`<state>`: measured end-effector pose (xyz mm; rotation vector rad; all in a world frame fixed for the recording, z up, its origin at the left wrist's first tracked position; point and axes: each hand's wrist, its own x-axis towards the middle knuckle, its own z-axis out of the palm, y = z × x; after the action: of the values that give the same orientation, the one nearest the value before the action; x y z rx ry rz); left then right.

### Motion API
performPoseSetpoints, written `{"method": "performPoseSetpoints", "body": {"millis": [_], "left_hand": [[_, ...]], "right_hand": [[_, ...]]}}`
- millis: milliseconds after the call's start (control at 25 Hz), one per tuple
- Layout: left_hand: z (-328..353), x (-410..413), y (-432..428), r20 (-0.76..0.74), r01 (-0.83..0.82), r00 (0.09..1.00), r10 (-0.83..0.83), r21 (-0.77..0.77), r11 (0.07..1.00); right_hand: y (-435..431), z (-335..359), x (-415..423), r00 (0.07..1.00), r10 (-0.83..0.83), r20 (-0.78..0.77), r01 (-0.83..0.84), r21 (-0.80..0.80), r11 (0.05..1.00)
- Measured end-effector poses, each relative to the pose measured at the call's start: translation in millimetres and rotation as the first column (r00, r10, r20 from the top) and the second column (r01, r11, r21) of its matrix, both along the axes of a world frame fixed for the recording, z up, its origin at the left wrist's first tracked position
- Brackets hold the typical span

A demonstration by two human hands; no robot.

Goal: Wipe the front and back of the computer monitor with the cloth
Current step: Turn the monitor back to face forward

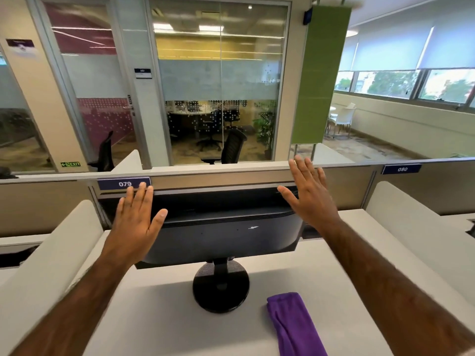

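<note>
A black computer monitor (221, 227) stands on a round black base (221, 289) in the middle of the white desk, its back panel turned toward me. A purple cloth (293, 325) lies folded on the desk to the right of the base, touched by neither hand. My left hand (136, 217) is raised flat with fingers spread over the monitor's left edge. My right hand (308, 194) is spread the same way over the monitor's upper right corner. Both hands hold nothing; whether they touch the monitor I cannot tell.
The white desk (159, 317) is bounded by a beige partition (221, 179) behind the monitor with labels 079 and 080. White side dividers (51, 253) flank the desk on both sides. Beyond are a glass-walled meeting room and office chairs.
</note>
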<state>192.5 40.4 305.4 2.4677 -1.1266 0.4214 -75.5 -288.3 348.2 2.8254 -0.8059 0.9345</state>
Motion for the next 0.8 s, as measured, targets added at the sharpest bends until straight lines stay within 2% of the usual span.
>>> {"method": "performPoseSetpoints", "body": {"millis": [200,400,800], "left_hand": [[3.2,-3.1,-7.6,0.011,-0.009,1.0,0.009,0.041,0.999],[2.2,-17.5,-21.5,0.066,0.031,0.997,-0.039,0.119,0.992],[6.9,8.3,-19.7,0.017,0.108,0.993,-0.113,0.173,0.979]], "right_hand": [[4.9,-7.7,13.1,0.96,0.085,-0.266,-0.07,0.067,0.995],[14.4,-25.0,17.0,0.954,0.032,-0.298,-0.038,-0.012,0.999],[50.0,-17.5,10.9,0.941,-0.036,-0.338,0.052,0.037,0.998]]}}
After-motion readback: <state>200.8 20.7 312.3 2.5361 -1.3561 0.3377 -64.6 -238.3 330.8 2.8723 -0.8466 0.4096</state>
